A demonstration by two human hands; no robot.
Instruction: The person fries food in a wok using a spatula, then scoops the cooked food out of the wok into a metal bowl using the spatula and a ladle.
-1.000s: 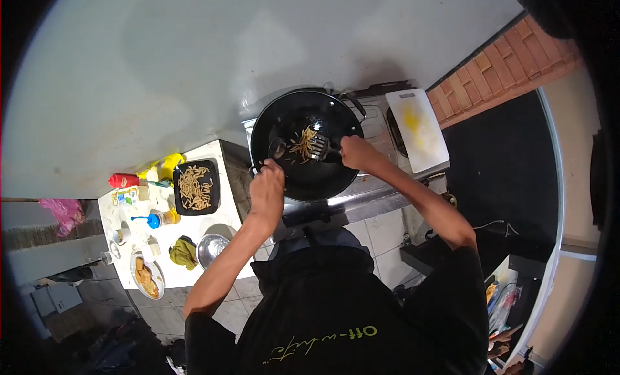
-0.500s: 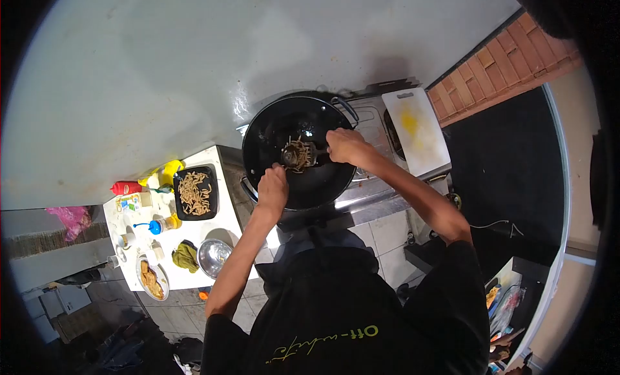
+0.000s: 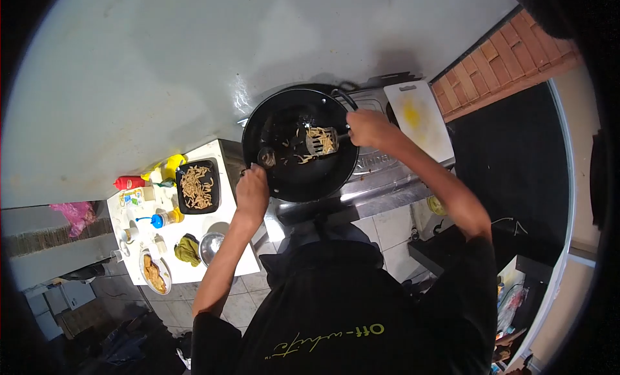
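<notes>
A large black wok stands on the steel stove. My right hand is closed round the handle of a slotted spatula, whose blade carries brown strips of food. At the wok's left side my left hand grips a ladle, its round bowl inside the wok. A few loose strips lie on the wok's bottom between the two utensils.
To the left, a white table bears a black tray of similar strips, bottles, a green cloth, a metal bowl and a plate of food. A stained cutting board lies right of the wok.
Both hands have moved apart: the spatula went right, lifting strips on its blade, and the ladle went left. Half a second ago the two utensils met over the food.
</notes>
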